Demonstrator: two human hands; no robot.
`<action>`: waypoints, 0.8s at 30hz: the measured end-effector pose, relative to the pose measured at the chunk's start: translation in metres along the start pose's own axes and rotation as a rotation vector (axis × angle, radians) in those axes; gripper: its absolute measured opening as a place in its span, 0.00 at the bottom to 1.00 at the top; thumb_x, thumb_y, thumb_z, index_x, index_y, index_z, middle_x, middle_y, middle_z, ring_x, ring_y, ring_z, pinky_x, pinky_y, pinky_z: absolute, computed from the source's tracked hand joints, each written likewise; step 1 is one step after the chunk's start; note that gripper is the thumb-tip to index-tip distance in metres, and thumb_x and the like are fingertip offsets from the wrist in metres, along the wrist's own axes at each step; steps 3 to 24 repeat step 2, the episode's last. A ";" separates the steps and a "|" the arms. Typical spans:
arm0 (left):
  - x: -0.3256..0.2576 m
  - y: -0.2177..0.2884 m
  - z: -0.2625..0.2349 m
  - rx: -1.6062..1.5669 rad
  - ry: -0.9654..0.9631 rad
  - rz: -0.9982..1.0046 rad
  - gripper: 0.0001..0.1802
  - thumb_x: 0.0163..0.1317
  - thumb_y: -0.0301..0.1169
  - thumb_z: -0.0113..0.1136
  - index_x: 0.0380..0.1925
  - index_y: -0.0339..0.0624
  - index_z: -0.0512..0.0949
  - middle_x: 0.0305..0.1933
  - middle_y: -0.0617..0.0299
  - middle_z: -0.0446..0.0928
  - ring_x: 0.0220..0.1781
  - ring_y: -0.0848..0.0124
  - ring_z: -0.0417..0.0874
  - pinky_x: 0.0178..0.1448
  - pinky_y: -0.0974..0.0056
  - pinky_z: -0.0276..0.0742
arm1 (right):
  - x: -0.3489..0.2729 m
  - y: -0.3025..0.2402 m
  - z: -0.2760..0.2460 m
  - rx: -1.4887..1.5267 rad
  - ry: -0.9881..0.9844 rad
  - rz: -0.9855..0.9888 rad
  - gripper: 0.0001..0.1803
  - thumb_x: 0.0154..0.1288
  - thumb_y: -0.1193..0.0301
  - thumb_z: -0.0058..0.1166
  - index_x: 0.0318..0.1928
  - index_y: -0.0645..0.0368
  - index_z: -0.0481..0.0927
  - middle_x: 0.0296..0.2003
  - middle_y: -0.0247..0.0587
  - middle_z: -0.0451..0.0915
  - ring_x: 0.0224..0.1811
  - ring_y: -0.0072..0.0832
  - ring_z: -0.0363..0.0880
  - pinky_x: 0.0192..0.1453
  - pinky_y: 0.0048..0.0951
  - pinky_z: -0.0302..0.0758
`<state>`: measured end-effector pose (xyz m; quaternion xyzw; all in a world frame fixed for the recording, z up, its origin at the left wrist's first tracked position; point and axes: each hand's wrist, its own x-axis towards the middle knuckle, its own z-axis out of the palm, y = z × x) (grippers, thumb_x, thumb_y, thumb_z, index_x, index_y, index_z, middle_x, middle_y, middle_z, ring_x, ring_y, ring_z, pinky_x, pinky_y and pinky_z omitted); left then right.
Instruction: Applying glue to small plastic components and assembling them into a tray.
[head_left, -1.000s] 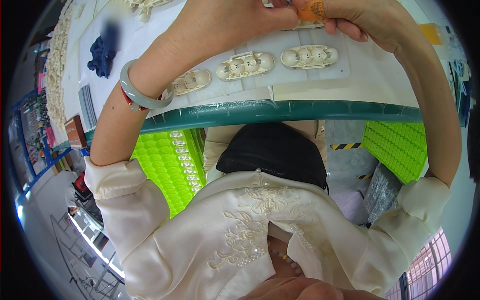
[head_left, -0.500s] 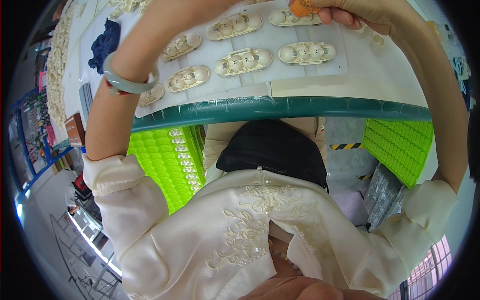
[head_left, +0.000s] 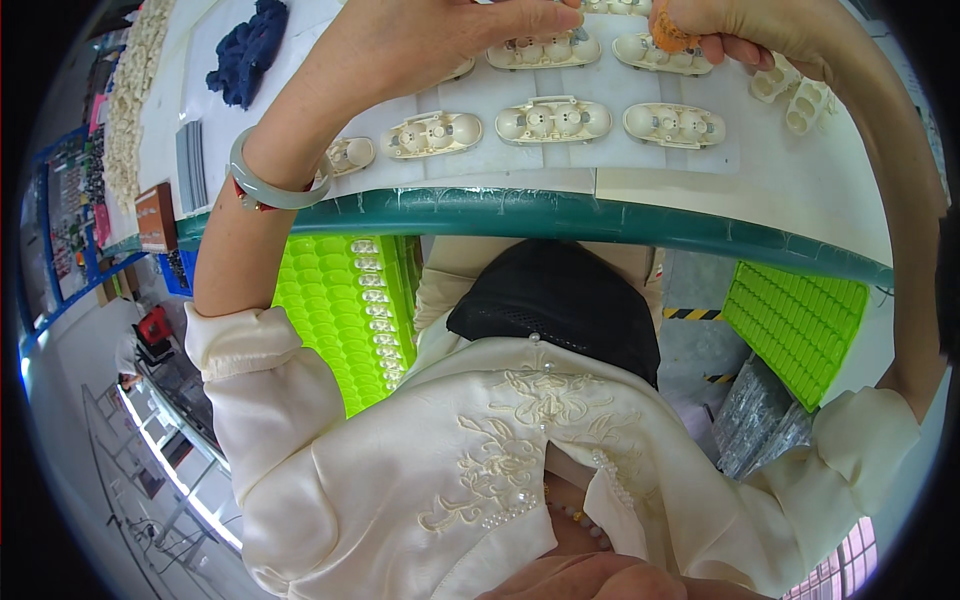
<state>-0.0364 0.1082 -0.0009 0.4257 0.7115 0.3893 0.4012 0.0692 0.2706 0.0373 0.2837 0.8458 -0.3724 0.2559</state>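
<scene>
Reaching in at the top edge, my left hand (head_left: 430,45) has its thumb and a finger close together above a cream oval housing (head_left: 545,52). Anything pinched between them is hidden. My right hand (head_left: 750,28) is bent over another oval housing (head_left: 662,55), its fingers curled. A rough orange piece (head_left: 678,28), perhaps a finger cover, shows at its fingertips; I cannot tell what else it holds. In the nearer row lie three more housings with rounded domes, one at left (head_left: 432,135), one in the middle (head_left: 553,122), one at right (head_left: 674,125).
A dark blue cloth (head_left: 248,50) lies at the far left, with heaped cream parts (head_left: 128,130) beyond. Loose cream cups (head_left: 805,105) stand at the right. A green padded edge (head_left: 620,215) borders the table. Bright green trays (head_left: 325,310) are below it, left and right.
The view has shifted, so the housings sit lower and further right. My left hand has come further into view with its fingertips over a far-row housing. My right hand stays at the far-right housing.
</scene>
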 end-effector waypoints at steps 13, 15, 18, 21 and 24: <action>-0.001 -0.008 0.000 0.061 0.047 0.053 0.08 0.58 0.26 0.60 0.35 0.32 0.77 0.26 0.64 0.78 0.26 0.84 0.73 0.28 0.79 0.68 | -0.001 -0.003 0.001 -0.005 0.012 0.015 0.07 0.50 0.72 0.57 0.25 0.63 0.81 0.18 0.37 0.78 0.15 0.17 0.67 0.18 0.19 0.60; -0.001 -0.008 0.000 0.061 0.047 0.053 0.08 0.58 0.26 0.60 0.35 0.32 0.77 0.26 0.64 0.78 0.26 0.84 0.73 0.28 0.79 0.68 | -0.001 -0.003 0.001 -0.005 0.012 0.015 0.07 0.50 0.72 0.57 0.25 0.63 0.81 0.18 0.37 0.78 0.15 0.17 0.67 0.18 0.19 0.60; -0.001 -0.008 0.000 0.061 0.047 0.053 0.08 0.58 0.26 0.60 0.35 0.32 0.77 0.26 0.64 0.78 0.26 0.84 0.73 0.28 0.79 0.68 | -0.001 -0.003 0.001 -0.005 0.012 0.015 0.07 0.50 0.72 0.57 0.25 0.63 0.81 0.18 0.37 0.78 0.15 0.17 0.67 0.18 0.19 0.60; -0.001 -0.008 0.000 0.061 0.047 0.053 0.08 0.58 0.26 0.60 0.35 0.32 0.77 0.26 0.64 0.78 0.26 0.84 0.73 0.28 0.79 0.68 | -0.001 -0.003 0.001 -0.005 0.012 0.015 0.07 0.50 0.72 0.57 0.25 0.63 0.81 0.18 0.37 0.78 0.15 0.17 0.67 0.18 0.19 0.60; -0.001 -0.008 0.000 0.061 0.047 0.053 0.08 0.58 0.26 0.60 0.35 0.32 0.77 0.26 0.64 0.78 0.26 0.84 0.73 0.28 0.79 0.68 | -0.001 -0.003 0.001 -0.005 0.012 0.015 0.07 0.50 0.72 0.57 0.25 0.63 0.81 0.18 0.37 0.78 0.15 0.17 0.67 0.18 0.19 0.60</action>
